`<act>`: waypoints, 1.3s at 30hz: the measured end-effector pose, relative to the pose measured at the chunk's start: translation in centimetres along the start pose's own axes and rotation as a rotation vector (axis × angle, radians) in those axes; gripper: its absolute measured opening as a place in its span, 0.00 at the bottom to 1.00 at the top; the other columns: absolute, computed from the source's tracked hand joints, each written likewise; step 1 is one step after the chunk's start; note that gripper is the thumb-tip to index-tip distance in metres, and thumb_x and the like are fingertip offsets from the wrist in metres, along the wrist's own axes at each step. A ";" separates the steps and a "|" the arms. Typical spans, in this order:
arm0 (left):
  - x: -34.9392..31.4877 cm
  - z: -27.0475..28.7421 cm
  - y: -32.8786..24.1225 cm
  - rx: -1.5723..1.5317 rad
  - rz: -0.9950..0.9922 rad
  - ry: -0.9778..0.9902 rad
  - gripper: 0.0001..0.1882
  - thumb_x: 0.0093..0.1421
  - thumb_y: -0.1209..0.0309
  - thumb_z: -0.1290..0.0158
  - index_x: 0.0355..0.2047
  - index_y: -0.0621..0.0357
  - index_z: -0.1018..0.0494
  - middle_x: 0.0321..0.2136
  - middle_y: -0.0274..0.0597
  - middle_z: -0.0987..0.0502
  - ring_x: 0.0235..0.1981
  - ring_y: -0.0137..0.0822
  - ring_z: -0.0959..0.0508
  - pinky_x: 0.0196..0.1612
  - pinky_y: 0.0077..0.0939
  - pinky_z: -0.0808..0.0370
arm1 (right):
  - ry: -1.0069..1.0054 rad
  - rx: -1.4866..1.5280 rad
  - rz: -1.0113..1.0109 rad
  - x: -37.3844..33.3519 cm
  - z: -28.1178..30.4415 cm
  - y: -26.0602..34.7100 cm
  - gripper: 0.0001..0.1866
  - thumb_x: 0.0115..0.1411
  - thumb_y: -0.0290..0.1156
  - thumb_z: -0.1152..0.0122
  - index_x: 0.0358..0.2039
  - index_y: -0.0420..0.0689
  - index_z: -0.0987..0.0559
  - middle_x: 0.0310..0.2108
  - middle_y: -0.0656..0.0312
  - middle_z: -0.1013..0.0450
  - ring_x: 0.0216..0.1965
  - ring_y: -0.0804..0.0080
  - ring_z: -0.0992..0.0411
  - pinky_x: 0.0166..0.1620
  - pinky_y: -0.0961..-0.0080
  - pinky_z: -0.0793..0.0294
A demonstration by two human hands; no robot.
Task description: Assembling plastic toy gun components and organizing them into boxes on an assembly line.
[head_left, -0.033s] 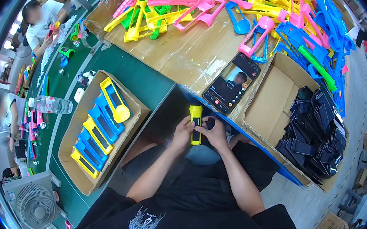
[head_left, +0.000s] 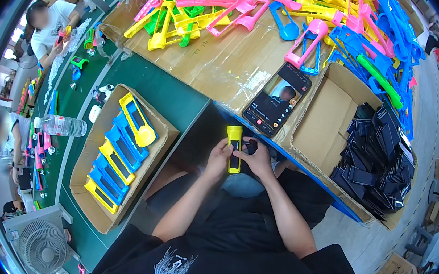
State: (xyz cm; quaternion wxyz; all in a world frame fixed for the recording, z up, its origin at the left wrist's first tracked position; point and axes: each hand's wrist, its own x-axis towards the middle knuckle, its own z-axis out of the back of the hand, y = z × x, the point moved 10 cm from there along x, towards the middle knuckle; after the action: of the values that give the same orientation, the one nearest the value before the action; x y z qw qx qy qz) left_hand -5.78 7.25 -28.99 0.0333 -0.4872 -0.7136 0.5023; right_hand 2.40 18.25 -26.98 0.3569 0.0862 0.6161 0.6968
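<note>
My left hand (head_left: 218, 158) is closed around a yellow flashlight-shaped plastic housing (head_left: 235, 133), upright above my lap with its wide end away from me. A dark rectangular panel (head_left: 235, 163) shows in its long opening. The thumb of my right hand (head_left: 258, 160) presses on the housing's middle, while its curled fingers hold a small dark piece (head_left: 251, 147), partly hidden. Left of my hands, a cardboard box (head_left: 142, 186) contains several yellow and blue housings (head_left: 118, 162) fitted with dark panels. To the right, an open carton (head_left: 321, 123) holds a heap of loose dark panels (head_left: 375, 158).
A phone (head_left: 278, 99) with its screen lit lies on the cardboard surface (head_left: 205, 66). Beyond it are piled pink, yellow, green and blue housings (head_left: 227, 9). At left stand a water bottle (head_left: 63, 126) and a fan (head_left: 43, 244) beside a green table; two other people (head_left: 51, 28) sit there.
</note>
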 end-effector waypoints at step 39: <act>0.1 1.7 1.1 0.246 0.038 -0.133 0.18 0.76 0.67 0.60 0.51 0.65 0.25 0.34 0.35 0.20 0.31 0.23 0.24 0.39 0.18 0.27 | -0.171 0.016 0.173 1.0 0.0 0.0 0.24 0.54 0.40 0.25 0.45 0.39 0.23 0.40 0.53 0.22 0.40 0.64 0.23 0.48 0.67 0.25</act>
State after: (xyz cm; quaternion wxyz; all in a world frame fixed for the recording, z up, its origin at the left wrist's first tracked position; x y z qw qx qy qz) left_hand -6.06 6.15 -30.70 0.0357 -0.4585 -0.6376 0.6180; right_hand 1.68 18.85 -27.34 0.3458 0.2011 0.5794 0.7101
